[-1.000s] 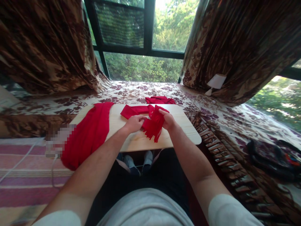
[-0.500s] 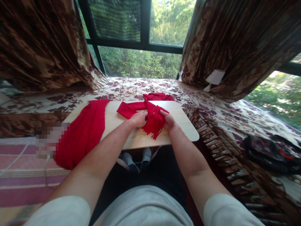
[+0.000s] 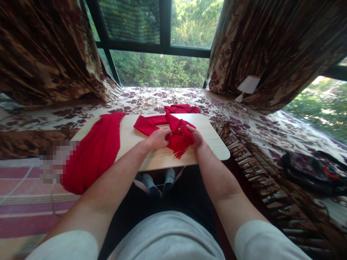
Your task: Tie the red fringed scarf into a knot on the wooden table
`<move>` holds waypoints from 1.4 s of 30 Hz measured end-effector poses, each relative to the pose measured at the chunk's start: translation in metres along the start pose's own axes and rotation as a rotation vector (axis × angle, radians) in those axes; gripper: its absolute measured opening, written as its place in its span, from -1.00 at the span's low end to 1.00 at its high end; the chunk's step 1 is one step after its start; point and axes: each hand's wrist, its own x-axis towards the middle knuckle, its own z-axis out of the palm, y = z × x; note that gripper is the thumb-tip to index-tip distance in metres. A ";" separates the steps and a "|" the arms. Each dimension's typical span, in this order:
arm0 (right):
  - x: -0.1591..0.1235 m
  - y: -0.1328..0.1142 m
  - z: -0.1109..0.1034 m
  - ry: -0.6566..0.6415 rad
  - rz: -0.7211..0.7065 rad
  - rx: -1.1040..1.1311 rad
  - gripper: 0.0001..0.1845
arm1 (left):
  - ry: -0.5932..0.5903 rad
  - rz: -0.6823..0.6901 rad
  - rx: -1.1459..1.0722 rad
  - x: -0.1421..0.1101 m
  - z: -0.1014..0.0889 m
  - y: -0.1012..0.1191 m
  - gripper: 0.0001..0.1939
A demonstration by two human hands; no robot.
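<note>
A red fringed scarf (image 3: 177,139) lies bunched and folded on the pale wooden table (image 3: 132,148), its tassels pointing toward me. My left hand (image 3: 159,138) pinches the scarf's near left edge between thumb and fingers. On the other side, my right hand (image 3: 195,135) is wrapped round the gathered fringe, with its fingers over the top. A folded band of the same red cloth loops out to the left, behind my left hand. Part of the cloth under my fingers is hidden.
Another red cloth (image 3: 94,151) drapes over the table's left end. More red fabric (image 3: 181,108) lies behind the table on the flowered window-seat cover (image 3: 146,95). A small white lamp (image 3: 248,85) stands at back right; a black bag (image 3: 306,173) lies at right.
My right fingers have moved over the fringe and gathered it more tightly toward the right. My left hand has shifted slightly and still pinches the scarf.
</note>
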 end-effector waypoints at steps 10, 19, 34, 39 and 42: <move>-0.003 -0.003 0.002 0.015 -0.003 0.024 -0.65 | 0.121 -0.058 -0.111 -0.043 0.012 0.001 -0.76; -0.003 -0.001 -0.001 -0.013 -0.016 0.039 -0.66 | 0.294 -0.240 0.339 -0.048 0.015 0.015 -0.83; -0.011 -0.004 0.008 -0.007 0.016 0.035 -0.62 | 0.165 -0.105 0.433 -0.049 0.018 0.020 -0.64; -0.017 -0.008 0.015 -0.003 0.065 0.071 -0.57 | 0.139 -0.054 0.437 -0.049 0.022 0.022 -0.65; -0.018 -0.008 0.015 0.002 0.087 0.094 -0.55 | 0.131 -0.070 0.400 -0.049 0.022 0.024 -0.72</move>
